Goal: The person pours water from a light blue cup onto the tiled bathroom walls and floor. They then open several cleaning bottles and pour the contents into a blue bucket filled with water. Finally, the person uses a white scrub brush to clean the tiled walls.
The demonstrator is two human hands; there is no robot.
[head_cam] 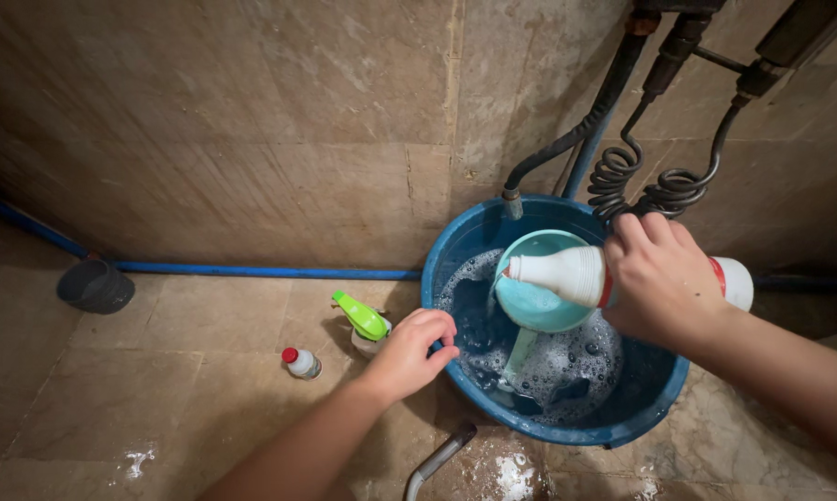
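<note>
A glossy white plastic bottle is being tilted over a smooth blue plastic basin. Matt, streaked stone tiles are being shown behind.

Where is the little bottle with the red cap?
The small white bottle with the red cap stands on the tiled floor, lower left of centre, just left of the green-topped spray bottle beside the blue tub.

Two bare forearms, bare hands, no sleeves, no jewellery

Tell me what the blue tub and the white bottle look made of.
The blue tub looks like moulded plastic: smooth, glossy, evenly coloured rim. The white bottle in the right hand seems matte plastic, opaque and seamless, though I can't be sure.
</note>
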